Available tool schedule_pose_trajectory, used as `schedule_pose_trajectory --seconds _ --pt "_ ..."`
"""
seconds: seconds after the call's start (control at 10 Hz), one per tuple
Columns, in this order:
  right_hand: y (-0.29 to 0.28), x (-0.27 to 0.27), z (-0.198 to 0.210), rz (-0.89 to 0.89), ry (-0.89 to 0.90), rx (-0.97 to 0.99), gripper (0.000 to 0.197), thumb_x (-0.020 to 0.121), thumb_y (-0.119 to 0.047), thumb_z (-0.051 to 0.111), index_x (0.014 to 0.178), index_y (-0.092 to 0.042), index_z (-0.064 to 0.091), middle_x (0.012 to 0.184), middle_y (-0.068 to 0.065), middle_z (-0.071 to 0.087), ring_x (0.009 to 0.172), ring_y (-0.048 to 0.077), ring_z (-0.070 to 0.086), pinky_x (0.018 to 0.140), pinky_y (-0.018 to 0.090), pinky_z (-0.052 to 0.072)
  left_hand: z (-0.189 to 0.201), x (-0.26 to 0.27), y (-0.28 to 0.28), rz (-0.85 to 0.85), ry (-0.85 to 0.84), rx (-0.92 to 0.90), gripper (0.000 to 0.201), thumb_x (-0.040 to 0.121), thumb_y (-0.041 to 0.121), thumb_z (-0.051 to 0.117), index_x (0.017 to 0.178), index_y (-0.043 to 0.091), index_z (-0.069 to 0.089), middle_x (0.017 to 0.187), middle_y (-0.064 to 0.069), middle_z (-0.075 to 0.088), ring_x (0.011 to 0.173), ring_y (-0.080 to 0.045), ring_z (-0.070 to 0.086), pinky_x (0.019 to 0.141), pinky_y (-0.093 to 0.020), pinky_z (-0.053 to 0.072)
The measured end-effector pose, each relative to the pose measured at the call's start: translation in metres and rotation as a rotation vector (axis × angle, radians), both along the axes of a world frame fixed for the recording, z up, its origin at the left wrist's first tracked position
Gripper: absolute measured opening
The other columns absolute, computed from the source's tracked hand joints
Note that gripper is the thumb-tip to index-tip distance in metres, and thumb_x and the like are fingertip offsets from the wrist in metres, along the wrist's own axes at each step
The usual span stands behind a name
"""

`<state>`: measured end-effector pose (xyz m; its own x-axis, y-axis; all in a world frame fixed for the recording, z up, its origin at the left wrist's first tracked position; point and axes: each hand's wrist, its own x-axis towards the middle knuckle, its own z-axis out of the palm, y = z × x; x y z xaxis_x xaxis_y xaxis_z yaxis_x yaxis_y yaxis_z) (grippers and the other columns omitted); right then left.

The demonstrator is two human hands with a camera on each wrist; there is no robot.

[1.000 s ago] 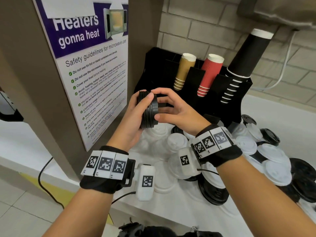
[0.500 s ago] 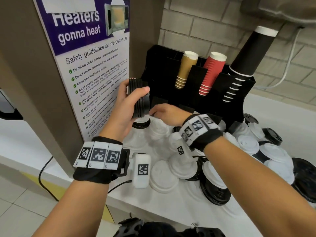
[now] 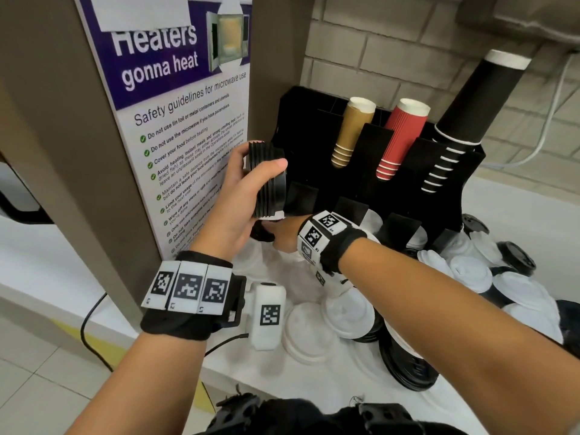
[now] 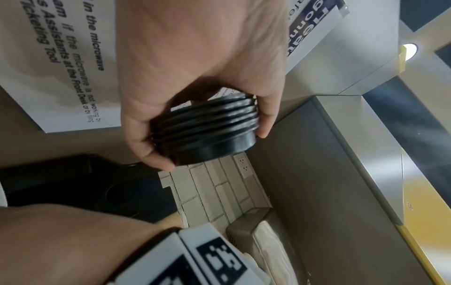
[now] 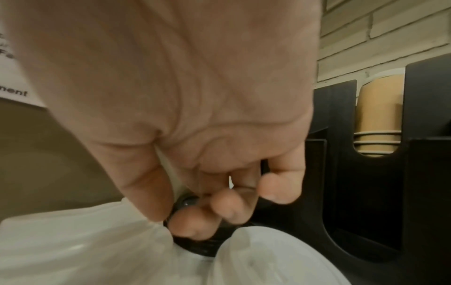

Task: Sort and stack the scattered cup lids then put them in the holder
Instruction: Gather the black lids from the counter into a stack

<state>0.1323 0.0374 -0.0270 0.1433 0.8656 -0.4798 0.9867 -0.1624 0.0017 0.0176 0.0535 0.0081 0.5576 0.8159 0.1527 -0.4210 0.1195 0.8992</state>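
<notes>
My left hand [image 3: 241, 196] grips a stack of black lids [image 3: 268, 180] on its side, raised by the left end of the black holder [image 3: 314, 120]. The same stack of black lids [image 4: 207, 127] sits between thumb and fingers in the left wrist view. My right hand [image 3: 282, 237] reaches under it to the counter. Its fingers [image 5: 195, 223] pinch a small black lid [image 5: 195, 246] lying among white lids [image 5: 268, 256]. More white lids [image 3: 348, 312] and black lids [image 3: 405, 365] lie scattered over the white counter [image 3: 282, 381].
The holder carries a tan cup stack [image 3: 351, 133], a red cup stack [image 3: 398, 136] and a tall black cup stack [image 3: 470, 98]. A brown cabinet side with a microwave poster [image 3: 175, 120] stands close on the left. A brick wall [image 3: 392, 42] is behind.
My right hand let go of the black stack and dropped under it to a black lid on the counter. My left hand carried the stack up and leftward.
</notes>
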Motion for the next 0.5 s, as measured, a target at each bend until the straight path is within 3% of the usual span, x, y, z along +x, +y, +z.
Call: schedule_pose_trajectory --seconds 0.1,0.2,0.3,0.4,0.5 --pt "0.004 0.000 -0.005 -0.050 -0.037 0.017 0.064 0.099 -0.017 0.044 0.153 -0.007 0.010 0.137 0.017 0.049 0.120 0.030 0.052 0.094 0.030 0.042 0.001 0.000 0.001 -0.005 -0.002 0.006 0.034 0.073 0.030 0.069 0.104 0.028 0.054 0.090 0.008 0.065 0.081 -0.009 0.068 0.060 -0.030 0.054" --pt "0.013 0.006 -0.008 -0.094 0.013 0.121 0.062 0.094 -0.023 0.054 0.148 -0.005 0.027 0.145 0.021 0.039 0.132 0.037 0.038 0.107 0.043 0.031 0.003 0.000 0.002 -0.003 0.005 0.008 0.033 0.074 0.030 0.069 0.103 0.029 0.054 0.087 0.010 0.066 0.080 -0.010 0.067 0.062 -0.035 0.054" --pt "0.022 0.009 -0.012 -0.052 0.015 0.149 0.056 0.093 -0.024 0.057 0.142 -0.004 0.038 0.144 0.020 0.040 0.133 0.036 0.037 0.106 0.042 0.030 0.004 0.001 0.002 0.005 0.011 0.012 0.036 0.074 0.030 0.069 0.107 0.028 0.054 0.085 0.011 0.067 0.080 -0.011 0.067 0.060 -0.033 0.054" --pt "0.035 0.002 -0.021 0.019 -0.008 0.151 0.058 0.098 -0.033 0.050 0.148 -0.011 0.031 0.150 0.012 0.035 0.137 0.030 0.034 0.111 0.037 0.028 0.005 0.002 0.003 0.013 0.021 0.005 0.043 0.073 0.031 0.070 0.112 0.026 0.053 0.086 0.009 0.067 0.079 -0.011 0.068 0.059 -0.031 0.054" --pt "0.047 0.002 -0.033 0.016 -0.100 0.123 0.057 0.095 -0.031 0.055 0.145 -0.010 0.037 0.149 0.015 0.037 0.137 0.033 0.034 0.112 0.043 0.028 0.004 0.000 0.005 0.009 0.028 0.004 0.040 0.073 0.030 0.070 0.110 0.028 0.053 0.088 0.009 0.067 0.081 -0.012 0.068 0.059 -0.032 0.054"
